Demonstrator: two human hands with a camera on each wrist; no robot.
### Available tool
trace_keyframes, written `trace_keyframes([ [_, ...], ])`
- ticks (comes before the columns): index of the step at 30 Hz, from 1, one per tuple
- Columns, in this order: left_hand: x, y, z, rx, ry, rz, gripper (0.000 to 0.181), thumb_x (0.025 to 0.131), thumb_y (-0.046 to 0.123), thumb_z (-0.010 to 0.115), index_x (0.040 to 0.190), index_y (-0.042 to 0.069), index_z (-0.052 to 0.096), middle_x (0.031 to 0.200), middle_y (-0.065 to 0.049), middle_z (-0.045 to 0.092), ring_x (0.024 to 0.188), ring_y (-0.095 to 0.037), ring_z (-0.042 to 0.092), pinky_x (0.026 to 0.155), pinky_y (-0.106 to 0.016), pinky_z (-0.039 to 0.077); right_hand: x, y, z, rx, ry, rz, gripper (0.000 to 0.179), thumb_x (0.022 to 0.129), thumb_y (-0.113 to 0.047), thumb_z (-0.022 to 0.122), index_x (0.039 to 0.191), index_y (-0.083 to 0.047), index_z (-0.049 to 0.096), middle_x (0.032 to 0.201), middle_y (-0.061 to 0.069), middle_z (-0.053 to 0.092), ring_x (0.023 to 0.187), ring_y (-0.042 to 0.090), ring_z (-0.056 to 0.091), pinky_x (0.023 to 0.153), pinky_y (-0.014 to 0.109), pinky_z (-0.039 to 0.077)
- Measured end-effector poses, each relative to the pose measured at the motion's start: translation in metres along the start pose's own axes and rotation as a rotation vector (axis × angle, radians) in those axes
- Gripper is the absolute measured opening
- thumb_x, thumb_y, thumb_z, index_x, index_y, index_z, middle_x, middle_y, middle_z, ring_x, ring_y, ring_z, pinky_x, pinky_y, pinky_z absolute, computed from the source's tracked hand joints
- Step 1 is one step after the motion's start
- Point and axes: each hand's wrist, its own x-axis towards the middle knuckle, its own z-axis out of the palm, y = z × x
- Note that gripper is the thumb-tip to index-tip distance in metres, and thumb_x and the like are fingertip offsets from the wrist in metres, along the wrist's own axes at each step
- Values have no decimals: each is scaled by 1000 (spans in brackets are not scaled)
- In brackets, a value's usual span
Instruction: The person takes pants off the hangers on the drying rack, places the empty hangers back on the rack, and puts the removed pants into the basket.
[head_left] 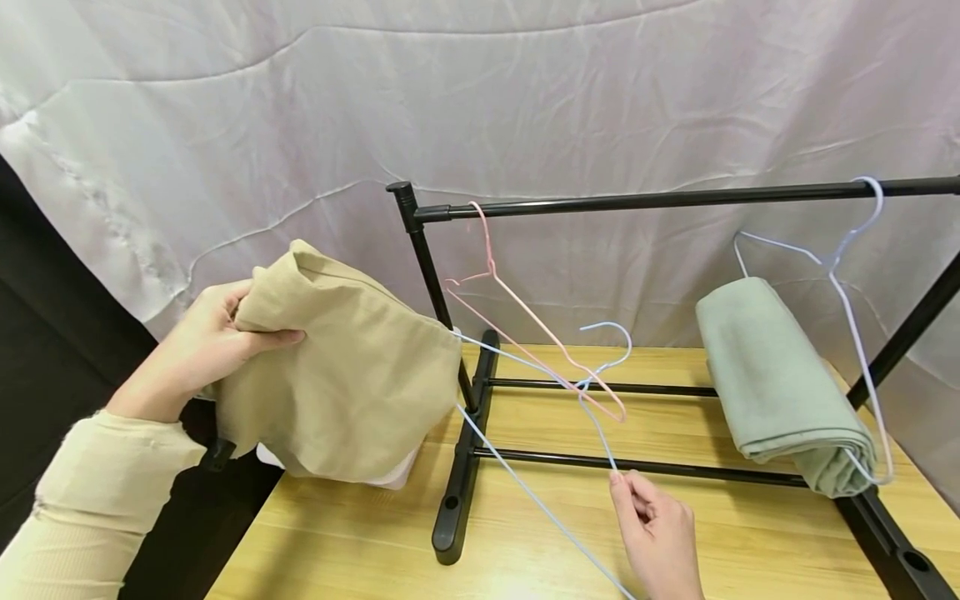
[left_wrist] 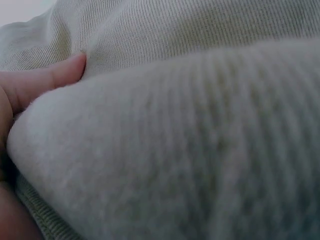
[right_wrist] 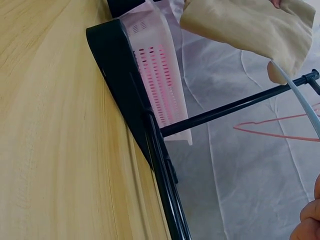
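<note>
My left hand (head_left: pixel 213 342) grips a folded tan cloth garment (head_left: pixel 352 367) by its upper left side, thumb laid across the front. Its ribbed weave fills much of the left wrist view, where the thumb (left_wrist: pixel 55 75) presses on the fabric. Between thumb and fingertips, my right hand (head_left: pixel 656 529) pinches the side of a light blue hanger (head_left: pixel 528 492), below its hook. The hanger's far end disappears at the garment's right edge. Behind that hook, a pink hanger (head_left: pixel 551 333) hangs from the black rack (head_left: pixel 637 200).
A rolled green cloth (head_left: pixel 780 383) hangs on a lilac hanger (head_left: pixel 851 308) at the rack's right. Partly behind the tan garment stands a pink perforated basket (right_wrist: pixel 157 75). The rack's black foot (head_left: pixel 465 483) rests on the wooden table (head_left: pixel 360 542), with a pale curtain (head_left: pixel 600 108) behind.
</note>
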Motion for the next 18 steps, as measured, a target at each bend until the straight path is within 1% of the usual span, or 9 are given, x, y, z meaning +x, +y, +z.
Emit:
trace_keyframes([
  [3,1,-1,-3,11,1,-10,33,86,16,91,113,11,73,93,29,72,86,3,66,76,-14,53,-1,0,0,-2,5,-2,39,101,-5,73,70,-26,63,45,-11,30,47,-7,24,43,18,25],
  [10,4,-5,-6,-25,21,-15,30,87,12,90,110,17,73,93,28,72,85,2,66,76,-14,53,-2,-2,-2,-6,14,-1,38,100,-5,73,70,-26,64,44,-12,31,46,-8,23,43,18,25],
  [18,7,-12,-14,-40,41,-48,28,89,15,89,109,24,72,94,29,70,86,3,65,76,-14,53,-3,-1,-4,-5,35,-47,42,98,-1,73,68,-27,60,45,-12,31,46,-10,20,42,17,23],
])
